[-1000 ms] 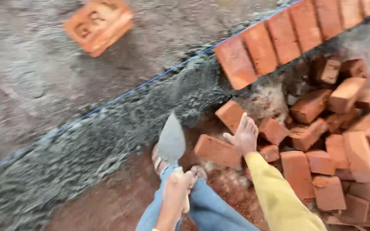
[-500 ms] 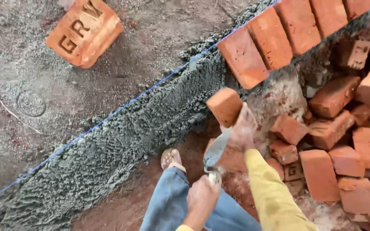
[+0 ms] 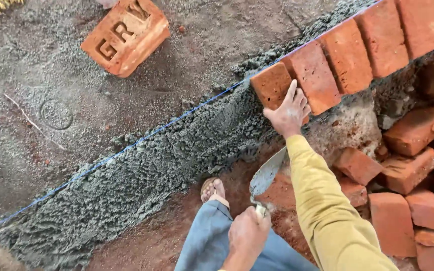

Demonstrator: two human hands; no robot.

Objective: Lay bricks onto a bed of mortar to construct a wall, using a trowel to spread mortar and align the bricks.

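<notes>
My right hand (image 3: 288,111), on a yellow sleeve, presses a red brick (image 3: 272,85) onto the grey mortar bed (image 3: 167,160), at the left end of a laid row of bricks (image 3: 357,50). My left hand (image 3: 247,236) is low in the view and grips the handle of a steel trowel (image 3: 267,173). Its blade points up toward the right forearm, above the red ground. A blue guide string (image 3: 126,148) runs along the far edge of the mortar.
A loose stamped brick (image 3: 125,36) lies on the grey ground at the upper left. A pile of loose and broken bricks (image 3: 413,170) fills the right side. My sandalled foot (image 3: 213,189) and blue trouser leg stand beside the mortar strip.
My right hand lifted a brick from the pile and carried it up to the end of the row, where it now rests on the mortar. The trowel dropped lower and tilted.
</notes>
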